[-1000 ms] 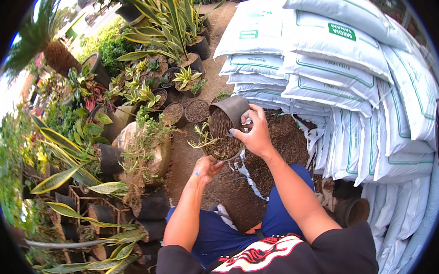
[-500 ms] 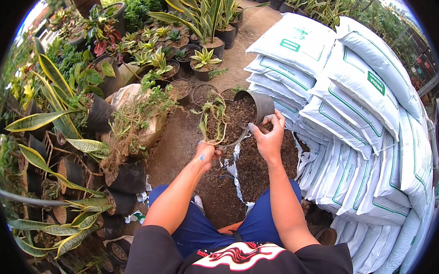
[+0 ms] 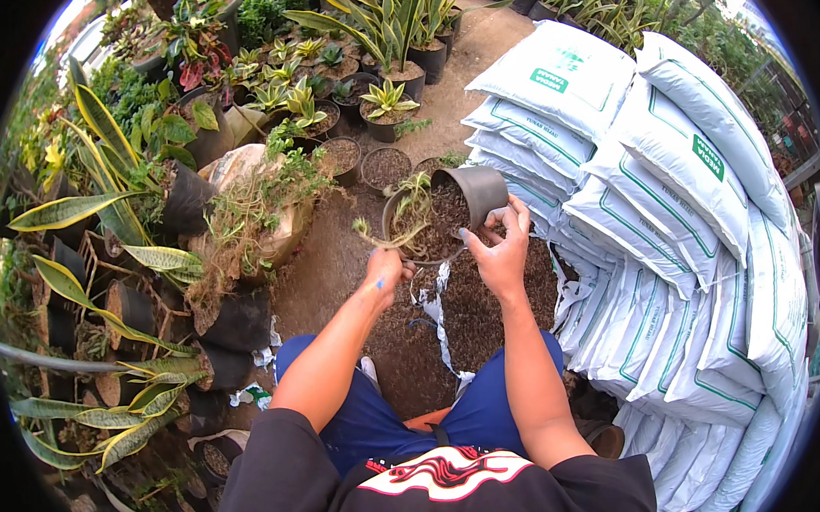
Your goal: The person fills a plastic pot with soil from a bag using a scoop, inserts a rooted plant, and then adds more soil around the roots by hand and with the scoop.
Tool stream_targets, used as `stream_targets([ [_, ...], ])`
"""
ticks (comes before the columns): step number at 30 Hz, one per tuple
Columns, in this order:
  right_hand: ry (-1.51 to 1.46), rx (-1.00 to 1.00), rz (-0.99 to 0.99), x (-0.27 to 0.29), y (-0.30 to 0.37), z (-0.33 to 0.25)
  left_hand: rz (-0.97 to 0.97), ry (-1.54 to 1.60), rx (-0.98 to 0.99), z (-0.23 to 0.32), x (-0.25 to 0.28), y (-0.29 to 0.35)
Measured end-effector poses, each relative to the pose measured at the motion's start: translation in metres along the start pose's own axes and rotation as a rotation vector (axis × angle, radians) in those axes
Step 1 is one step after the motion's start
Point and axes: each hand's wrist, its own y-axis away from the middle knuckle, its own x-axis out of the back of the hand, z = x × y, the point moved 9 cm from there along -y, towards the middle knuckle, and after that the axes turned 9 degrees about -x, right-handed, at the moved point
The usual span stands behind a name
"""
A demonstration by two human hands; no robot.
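My left hand (image 3: 389, 271) is closed on the stems of a thin, trailing green plant (image 3: 415, 205). Its leafy part lies over a wide dark pot (image 3: 388, 222) in front of me, and one stem end curls out to the left. My right hand (image 3: 501, 255) grips the rim of a smaller black pot (image 3: 486, 189), thumb at the near edge and fingers round the outside. That pot is tipped on its side toward the left, with brown soil (image 3: 448, 211) at its mouth. The wide pot's far side is partly hidden.
Stacked white sacks (image 3: 661, 211) rise close on the right. Soil spreads over a torn white sack (image 3: 444, 318) between my legs. Several soil-filled pots (image 3: 386, 167) stand just beyond. At left are a bundle of uprooted plants (image 3: 262, 202) and tipped-over potted snake plants (image 3: 114, 311).
The smaller black pot has tipped further, so more of its outer side shows. The plant in my left hand has shifted and bunched up over the wide pot, its stems now bent leftward.
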Motion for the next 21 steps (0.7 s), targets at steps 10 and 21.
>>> stream_targets([
  [10, -0.020, -0.004, 0.017, -0.002, 0.004, -0.002, 0.049, -0.015, -0.014, 0.004, 0.005, -0.007],
  [21, -0.015, -0.005, -0.072, -0.028, 0.006, 0.001, -0.010, -0.146, -0.060, 0.005, -0.014, 0.017],
])
